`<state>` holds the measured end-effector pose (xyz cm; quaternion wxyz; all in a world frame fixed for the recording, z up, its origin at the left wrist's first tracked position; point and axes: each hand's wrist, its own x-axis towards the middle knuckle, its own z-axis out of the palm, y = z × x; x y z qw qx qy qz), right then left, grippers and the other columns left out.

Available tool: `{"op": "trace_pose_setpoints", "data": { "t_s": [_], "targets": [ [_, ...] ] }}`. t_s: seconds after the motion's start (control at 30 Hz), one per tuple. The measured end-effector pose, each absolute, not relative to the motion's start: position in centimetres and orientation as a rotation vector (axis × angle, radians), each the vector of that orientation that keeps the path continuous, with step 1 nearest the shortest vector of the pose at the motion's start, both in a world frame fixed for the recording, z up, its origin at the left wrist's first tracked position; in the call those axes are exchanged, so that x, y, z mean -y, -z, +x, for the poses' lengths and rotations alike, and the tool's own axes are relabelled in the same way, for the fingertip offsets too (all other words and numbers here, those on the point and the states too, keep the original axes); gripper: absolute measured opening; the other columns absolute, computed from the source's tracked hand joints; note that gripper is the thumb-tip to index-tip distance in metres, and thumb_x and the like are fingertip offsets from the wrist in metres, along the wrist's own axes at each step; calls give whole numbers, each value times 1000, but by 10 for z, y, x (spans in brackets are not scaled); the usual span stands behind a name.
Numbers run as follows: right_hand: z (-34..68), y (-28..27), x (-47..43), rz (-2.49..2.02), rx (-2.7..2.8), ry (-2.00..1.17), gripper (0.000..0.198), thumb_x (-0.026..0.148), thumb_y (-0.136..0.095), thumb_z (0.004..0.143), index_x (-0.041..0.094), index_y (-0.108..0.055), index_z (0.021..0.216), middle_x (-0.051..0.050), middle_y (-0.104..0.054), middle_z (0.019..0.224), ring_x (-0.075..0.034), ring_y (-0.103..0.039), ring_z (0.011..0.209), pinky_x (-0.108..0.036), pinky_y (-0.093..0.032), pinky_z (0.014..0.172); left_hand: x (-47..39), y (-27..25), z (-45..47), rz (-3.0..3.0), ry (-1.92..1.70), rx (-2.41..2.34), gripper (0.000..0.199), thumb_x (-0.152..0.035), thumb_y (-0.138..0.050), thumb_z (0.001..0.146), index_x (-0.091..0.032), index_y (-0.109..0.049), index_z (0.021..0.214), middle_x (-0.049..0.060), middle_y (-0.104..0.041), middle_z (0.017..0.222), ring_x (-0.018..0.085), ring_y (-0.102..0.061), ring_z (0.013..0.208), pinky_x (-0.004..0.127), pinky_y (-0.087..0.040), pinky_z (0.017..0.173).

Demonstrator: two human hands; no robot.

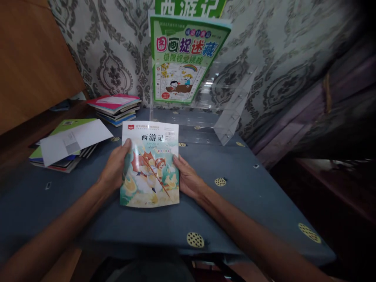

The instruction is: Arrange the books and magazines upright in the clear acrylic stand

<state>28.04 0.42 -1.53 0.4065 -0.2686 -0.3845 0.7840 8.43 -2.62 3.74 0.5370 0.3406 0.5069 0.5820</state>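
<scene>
A thin picture book (151,168) with a white top and a cartoon monkey figure on its teal cover is held upright in front of me. My left hand (116,164) grips its left edge, the thumb on the cover. On the right edge my right hand (189,178) has its thumb at the front, while the other fingers are hidden behind the book. Beyond it, a clear acrylic book stand (235,105) holds a green book (176,86) with a rainbow picture. Another green book (190,8) shows partly behind that one.
To the left lies a stack of books with a white-backed book (91,135) on top. Farther back is a second stack under a pink book (114,101). A blue cloth with pineapple prints covers the table (235,211); patterned curtain (113,74) hangs behind.
</scene>
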Motion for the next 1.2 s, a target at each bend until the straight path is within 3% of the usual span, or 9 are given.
{"op": "trace_pose_setpoints", "data": {
  "t_s": [0.1, 0.3, 0.4, 0.53, 0.63, 0.87, 0.93, 1.03, 1.2],
  "targets": [
    [280, 2, -13, -655, 1110, -1891, 53, 51, -79, 78, 26, -62, 122, -5, -75, 116, -27, -71, 107, -45, -61, 89, 22, -46, 78, 904, -1426, -1197, 51, -50, -63, 89, -15, -64, 125, 13, -78, 106, 32, -74, 103, 47, -62, 90],
    [293, -44, -32, -560, 1663, -1418, 35, 52, -72, 85, 29, -74, 112, -3, -74, 119, -27, -66, 114, -55, -49, 105, 23, -70, 45, 1290, -1624, -1156, 49, -60, -75, 78, -23, -74, 110, 6, -78, 108, 30, -71, 108, 47, -57, 100],
    [306, -49, -35, -584, 1957, -1152, 32, 54, -66, 90, 32, -76, 112, -4, -74, 120, -30, -65, 115, -56, -47, 105, 35, -76, 19, 1635, -1399, -1199, 38, -61, -74, 79, -29, -80, 99, 6, -79, 107, 31, -71, 109, 51, -53, 104],
    [321, -20, -35, -554, 2290, -776, 31, 44, -53, 100, 33, -73, 121, -8, -71, 127, -30, -64, 119, -57, -45, 104, 56, -59, 1, 2072, -874, -1159, 32, -55, -61, 91, -38, -78, 111, 6, -75, 123, 31, -66, 122, 59, -38, 117],
    [330, 4, -33, -551, 2513, -560, 32, 31, -52, 100, 34, -71, 125, -10, -70, 131, -30, -62, 123, -59, -43, 105, 70, -23, 2, 2234, -754, -1126, 30, -41, -51, 99, -40, -73, 120, 4, -69, 133, 26, -62, 129, 58, -33, 120],
    [321, -2, -20, -576, 2752, -644, 50, 9, -58, 88, 33, -66, 131, -7, -67, 136, -28, -56, 133, -60, -29, 118, 85, 37, 4, 2398, -798, -1081, 35, -33, -48, 99, -38, -69, 127, 4, -67, 137, 24, -54, 138, 57, -31, 121],
    [295, -4, -14, -473, 2733, -723, 49, 12, -58, 90, 30, -63, 135, -7, -67, 136, -27, -57, 132, -57, -30, 119, 87, 33, 5, 2409, -785, -1095, 36, -30, -48, 99, -38, -69, 126, 3, -68, 136, 23, -55, 136, 56, -32, 121],
    [243, 0, -8, -366, 2698, -797, 45, 23, -44, 103, 28, -48, 148, -7, -51, 154, -21, -44, 144, -48, -34, 120, 88, 23, 8, 2446, -707, -1142, 43, -20, -47, 97, -40, -67, 130, 2, -67, 138, 22, -56, 136, 54, -34, 120],
    [201, 16, -33, -576, 2683, -736, 52, 39, -41, 106, 14, -44, 151, -16, -43, 159, -26, -32, 151, -50, -22, 125, 88, 26, 6, 2435, -751, -1128, 41, -23, -50, 96, -42, -68, 128, 1, -69, 134, 24, -61, 131, 56, -36, 119]
  ]
}}
